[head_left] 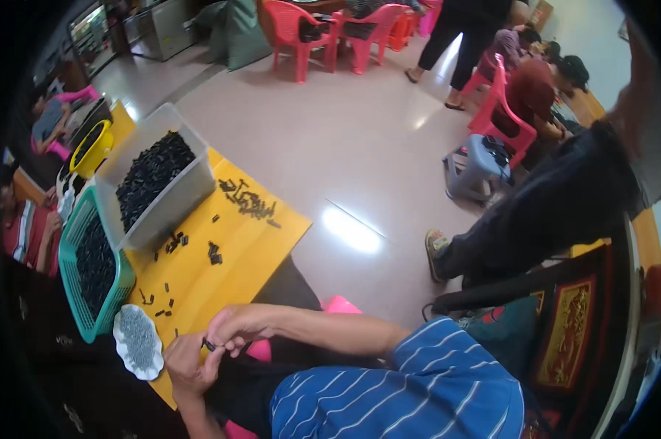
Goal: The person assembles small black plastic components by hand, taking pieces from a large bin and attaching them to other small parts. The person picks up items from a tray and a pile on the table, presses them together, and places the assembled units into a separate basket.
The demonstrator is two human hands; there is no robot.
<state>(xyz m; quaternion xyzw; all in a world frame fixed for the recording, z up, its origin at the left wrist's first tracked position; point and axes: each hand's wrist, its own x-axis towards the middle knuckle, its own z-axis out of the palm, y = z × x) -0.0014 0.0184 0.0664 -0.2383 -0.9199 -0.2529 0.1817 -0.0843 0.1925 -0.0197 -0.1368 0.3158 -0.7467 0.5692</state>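
Note:
Near the front edge of the yellow tabletop (199,282), my left hand (188,364) and my right hand (240,323) meet. Between their fingertips is a small black part (208,344), pinched by both; its exact kind is too small to make out. Beside my left hand stands a white scalloped dish (120,344) full of tiny grey pieces (138,338). Several loose black parts (214,253) lie scattered on the tabletop, with a bigger pile of slim dark pieces (250,200) toward its far right corner.
A translucent bin (166,205) and a green basket (120,289), both filled with small black parts, stand at the left. Beyond them is a yellow basin (105,146). A person's dark-clad leg (543,208) extends at the right, near a grey-blue stool (471,170). Other people sit around.

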